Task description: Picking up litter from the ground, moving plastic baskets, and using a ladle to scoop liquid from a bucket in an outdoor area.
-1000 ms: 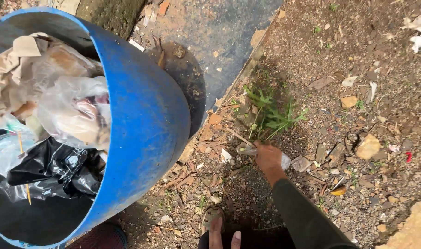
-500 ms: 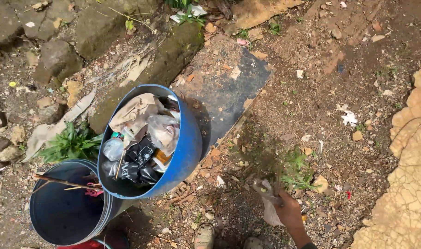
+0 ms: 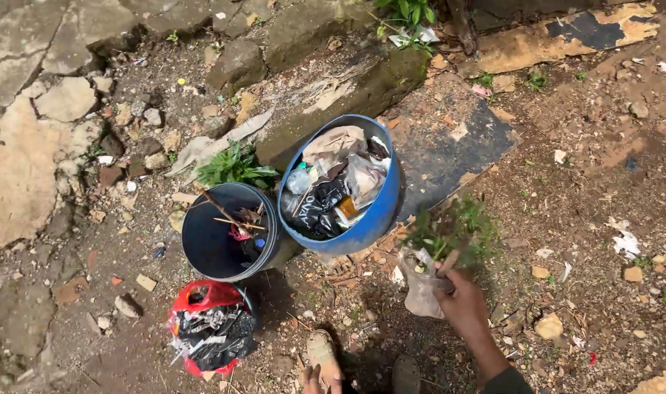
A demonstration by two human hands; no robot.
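Note:
My right hand [image 3: 463, 300] is raised over the dirt at the lower right, fingers closed around the stems of an uprooted green weed [image 3: 450, 232] and a crumpled clear plastic wrapper [image 3: 420, 288] that hangs below it. Just left of the weed stands a bright blue bin [image 3: 377, 215] stuffed with paper, plastic bags and a black bag. My left hand is out of sight. My sandalled feet [image 3: 322, 354] show at the bottom edge.
A darker blue bucket [image 3: 202, 248] with sticks leans against the blue bin. A red bucket [image 3: 209, 294] of black plastic sits below it. A dark flat slab [image 3: 450, 146] lies behind the bin. Stones, rubble and litter cover the ground.
My right hand pulled the weed and plastic wrapper off the ground and lifted them. The view rose and drew back, bringing the dark bucket and then the red bucket into sight.

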